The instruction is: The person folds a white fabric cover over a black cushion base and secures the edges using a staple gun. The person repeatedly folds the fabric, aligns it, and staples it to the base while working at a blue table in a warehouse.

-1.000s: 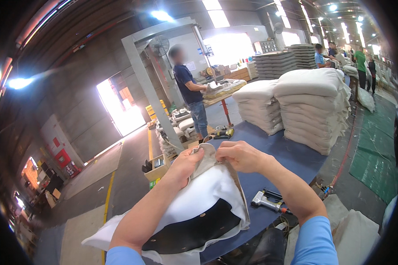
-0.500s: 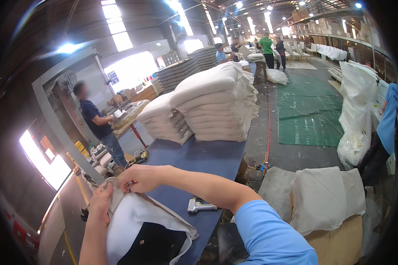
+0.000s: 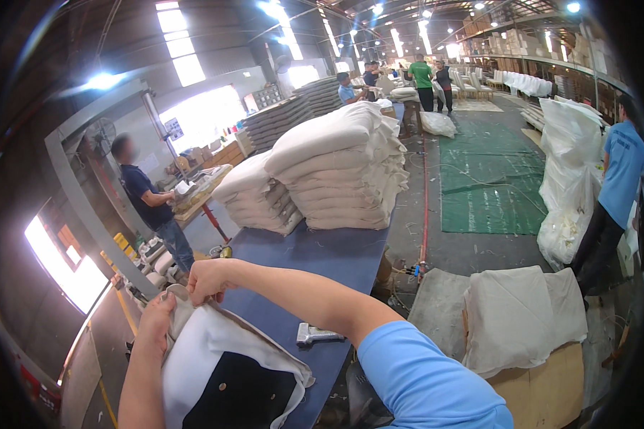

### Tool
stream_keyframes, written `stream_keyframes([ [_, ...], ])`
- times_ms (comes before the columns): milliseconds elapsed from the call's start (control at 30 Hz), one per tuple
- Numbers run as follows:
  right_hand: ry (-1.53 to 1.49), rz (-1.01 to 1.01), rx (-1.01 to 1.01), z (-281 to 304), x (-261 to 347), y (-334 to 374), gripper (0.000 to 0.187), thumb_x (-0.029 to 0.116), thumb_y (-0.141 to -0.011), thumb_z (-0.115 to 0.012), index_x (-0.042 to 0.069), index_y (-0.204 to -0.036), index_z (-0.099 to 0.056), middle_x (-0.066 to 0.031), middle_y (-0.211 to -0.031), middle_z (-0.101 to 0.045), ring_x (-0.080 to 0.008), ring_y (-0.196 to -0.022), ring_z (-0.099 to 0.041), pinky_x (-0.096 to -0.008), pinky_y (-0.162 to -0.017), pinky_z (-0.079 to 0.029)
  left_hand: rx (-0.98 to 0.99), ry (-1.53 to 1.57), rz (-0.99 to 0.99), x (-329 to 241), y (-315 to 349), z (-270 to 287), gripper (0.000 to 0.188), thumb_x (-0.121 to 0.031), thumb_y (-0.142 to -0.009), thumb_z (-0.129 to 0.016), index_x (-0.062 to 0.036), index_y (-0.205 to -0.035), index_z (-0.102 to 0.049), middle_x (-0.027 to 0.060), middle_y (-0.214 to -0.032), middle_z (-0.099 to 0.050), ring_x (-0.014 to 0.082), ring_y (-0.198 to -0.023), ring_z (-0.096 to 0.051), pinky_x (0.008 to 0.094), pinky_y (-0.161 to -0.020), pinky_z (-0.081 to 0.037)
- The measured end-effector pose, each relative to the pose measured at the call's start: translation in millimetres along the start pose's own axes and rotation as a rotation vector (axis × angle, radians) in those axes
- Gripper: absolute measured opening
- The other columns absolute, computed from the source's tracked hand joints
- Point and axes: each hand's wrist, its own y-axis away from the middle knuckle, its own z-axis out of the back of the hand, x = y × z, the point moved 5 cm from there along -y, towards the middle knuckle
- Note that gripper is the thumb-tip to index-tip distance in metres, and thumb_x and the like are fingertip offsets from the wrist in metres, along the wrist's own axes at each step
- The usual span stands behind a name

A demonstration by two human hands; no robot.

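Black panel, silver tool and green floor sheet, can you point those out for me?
Black panel [image 3: 245,402]: head view, middle of its face.
Silver tool [image 3: 310,334]: head view, its body.
Green floor sheet [image 3: 490,193]: head view, its middle.

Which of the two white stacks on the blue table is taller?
The right stack: its top stands clearly above that of the smaller left stack beside it.

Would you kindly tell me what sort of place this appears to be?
Probably a furniture factory's upholstery workshop: a padded white piece is in the foreground, stacks of pale cushion-like pieces stand on the blue table, and chairs show in the far background.
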Motion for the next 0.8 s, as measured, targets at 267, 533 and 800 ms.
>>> stream_keyframes([
  [267, 0.152, -0.058, -0.143, -7.2, 8.3, -8.6, 0.022, 0.003, -0.074, -0.082, 0.002, -0.093, -0.072, -0.0142, -0.096, -0.074, -0.0266, -0.077, -0.075, -0.0457, -0.058, -0.064, 0.067, -0.135, -0.112, -21.9, -7.2, -5.1, 0.024, -0.022, -0.113, -0.058, -0.0042, -0.125, -0.07, 0.0, -0.104, -0.073, 0.0114, -0.091, -0.064, 0.0291, -0.084, -0.052],
  [533, 0.1, 0.013, -0.376, -10.1, 2.6, 17.5, 0.01, 0.009, -0.075, -0.076, 0.002, -0.08, -0.071, -0.0132, -0.073, -0.071, -0.0255, -0.066, -0.073, -0.0439, -0.055, -0.06, -0.025, -0.386, -0.292, -27.7, -3.4, -11.5, 0.018, -0.015, -0.109, -0.063, -0.0028, -0.119, -0.072, 0.0016, -0.101, -0.074, 0.0105, -0.09, -0.067, 0.0288, -0.083, -0.055],
  [800, -0.077, 0.086, -0.418, -11.6, -13.7, 23.8, 0.015, 0.01, -0.081, -0.08, 0.002, -0.092, -0.075, -0.0092, -0.082, -0.073, -0.0199, -0.072, -0.07, -0.0374, -0.06, -0.055, 0.101, -0.275, -0.157, -39.0, 25.9, -44.0, 0.031, -0.005, -0.09, -0.082, -0.0004, -0.12, -0.075, 0.0063, -0.105, -0.079, 0.0124, -0.085, -0.073, 0.03, -0.078, -0.059],
])
